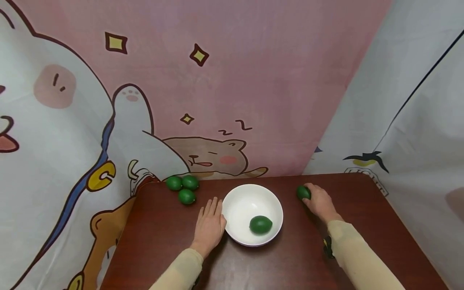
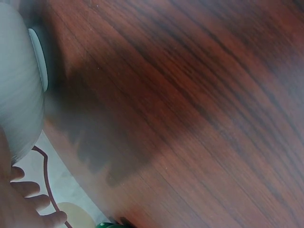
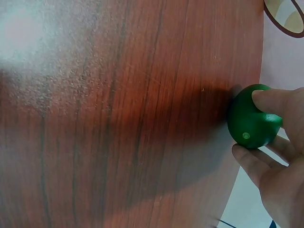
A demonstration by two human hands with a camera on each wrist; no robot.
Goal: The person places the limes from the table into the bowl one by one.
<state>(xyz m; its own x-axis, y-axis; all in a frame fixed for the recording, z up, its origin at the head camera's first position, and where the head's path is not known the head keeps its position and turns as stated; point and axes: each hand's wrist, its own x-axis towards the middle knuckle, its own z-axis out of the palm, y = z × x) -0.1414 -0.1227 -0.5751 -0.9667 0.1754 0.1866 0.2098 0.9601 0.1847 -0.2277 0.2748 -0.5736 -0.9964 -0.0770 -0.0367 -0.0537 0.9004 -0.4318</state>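
A white bowl [image 1: 235,205] stands on the table, with one green lime [image 1: 260,224] lying inside it. My left hand [image 1: 209,226] is at the bowl's left side, fingers extended and the thumb side against the rim. In the left wrist view the fingertips [image 2: 32,203] show beside the bowl's outer wall [image 2: 21,90]. Right of the bowl, my right hand [image 1: 320,202] grips another lime [image 1: 303,193] between thumb and fingers. The right wrist view shows this lime [image 3: 252,118] close up, low over or on the tabletop; I cannot tell which.
Three more limes, among them a front one [image 1: 186,196], sit grouped at the table's back left. The brown wooden table [image 1: 275,266] ends at a cartoon-printed cloth [image 1: 275,100] behind. Pale cloth [image 1: 427,133] also hangs along the right side.
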